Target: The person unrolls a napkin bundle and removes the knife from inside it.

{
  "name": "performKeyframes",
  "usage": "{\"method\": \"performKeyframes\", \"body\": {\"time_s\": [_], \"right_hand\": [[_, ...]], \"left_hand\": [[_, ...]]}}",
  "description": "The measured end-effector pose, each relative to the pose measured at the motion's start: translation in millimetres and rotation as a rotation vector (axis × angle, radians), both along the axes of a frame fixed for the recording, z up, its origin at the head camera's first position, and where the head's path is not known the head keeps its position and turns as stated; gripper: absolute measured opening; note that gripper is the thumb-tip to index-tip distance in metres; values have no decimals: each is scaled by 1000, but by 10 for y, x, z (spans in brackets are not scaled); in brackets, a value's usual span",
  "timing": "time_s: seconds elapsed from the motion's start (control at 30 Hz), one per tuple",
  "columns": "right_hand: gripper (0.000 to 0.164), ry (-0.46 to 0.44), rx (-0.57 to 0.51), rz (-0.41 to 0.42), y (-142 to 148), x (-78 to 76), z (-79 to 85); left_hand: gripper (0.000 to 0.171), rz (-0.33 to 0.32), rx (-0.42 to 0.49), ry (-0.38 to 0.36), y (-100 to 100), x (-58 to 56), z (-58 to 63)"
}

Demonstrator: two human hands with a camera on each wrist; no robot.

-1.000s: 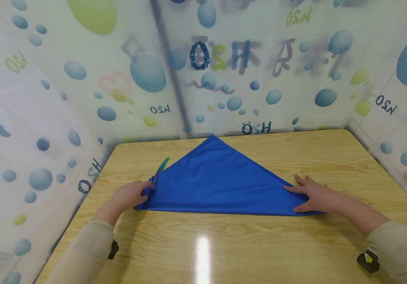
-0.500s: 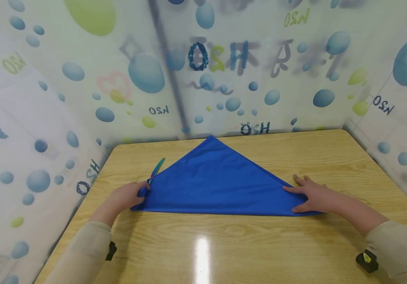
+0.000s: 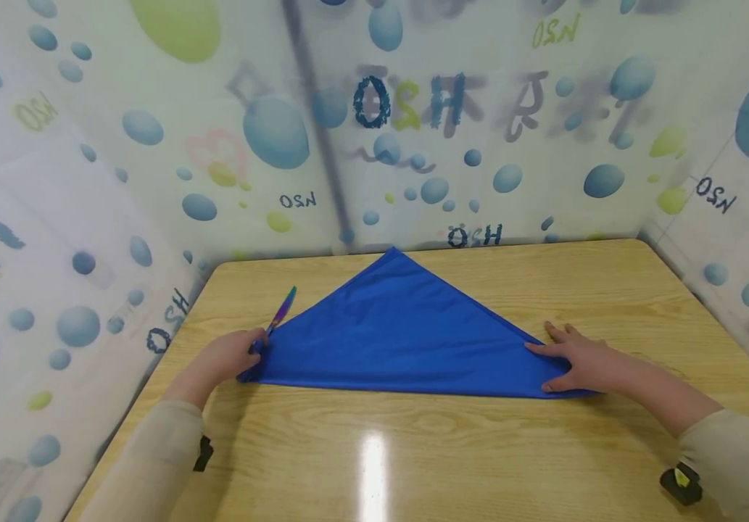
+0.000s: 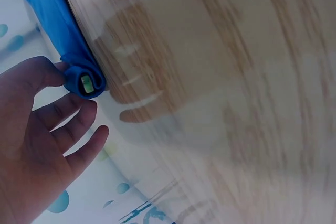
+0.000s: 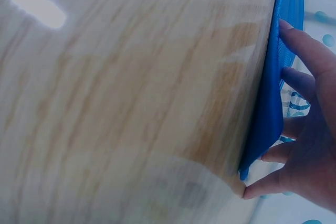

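A blue cloth point(image 3: 387, 326), folded into a triangle, lies on the table with its long edge towards me. At its left corner my left hand point(image 3: 233, 355) pinches a small roll of the cloth between thumb and index finger. Out of this roll sticks the iridescent blade of a table knife point(image 3: 282, 310), pointing away from me. In the left wrist view a greenish handle end point(image 4: 87, 83) shows inside the rolled cloth point(image 4: 79, 74); the other fingers are loosely bent. My right hand point(image 3: 586, 362) rests with spread fingers on the cloth's right corner.
The wooden table point(image 3: 465, 457) reaches to a back wall sheet point(image 3: 511, 145) printed with blue and green drops. The cloth's far tip lies close to the table's back edge. Dark wrist cameras point(image 3: 681, 483) sit under both sleeves.
My left hand has shifted left with the rolled corner and the knife, and the cloth's left end reaches a little further out. The right hand stays in place.
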State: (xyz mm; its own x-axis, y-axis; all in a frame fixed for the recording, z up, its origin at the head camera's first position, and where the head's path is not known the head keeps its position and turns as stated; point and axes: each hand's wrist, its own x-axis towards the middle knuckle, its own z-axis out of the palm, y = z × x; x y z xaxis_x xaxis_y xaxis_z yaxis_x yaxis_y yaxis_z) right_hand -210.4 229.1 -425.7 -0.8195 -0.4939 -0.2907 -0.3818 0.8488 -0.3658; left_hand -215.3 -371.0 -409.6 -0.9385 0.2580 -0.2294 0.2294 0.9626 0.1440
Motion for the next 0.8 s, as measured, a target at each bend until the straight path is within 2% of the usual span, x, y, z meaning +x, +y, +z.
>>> {"method": "performKeyframes", "body": {"time_s": [0.27,0.43,0.57,0.8], "right_hand": [[86,0,-1,-1,3,-1,-12],[86,3,-13,8,4,2,-7],[85,13,-16,17,6,7,0],[85,16,-11,15,-1,8,7]], "left_hand": [[11,-15,2,15,-53,-8,28],[19,-1,-6,20,-94,-35,20],[19,9,-20,1,-156,-54,17],[10,48,5,-79,-271,-9,120]]}}
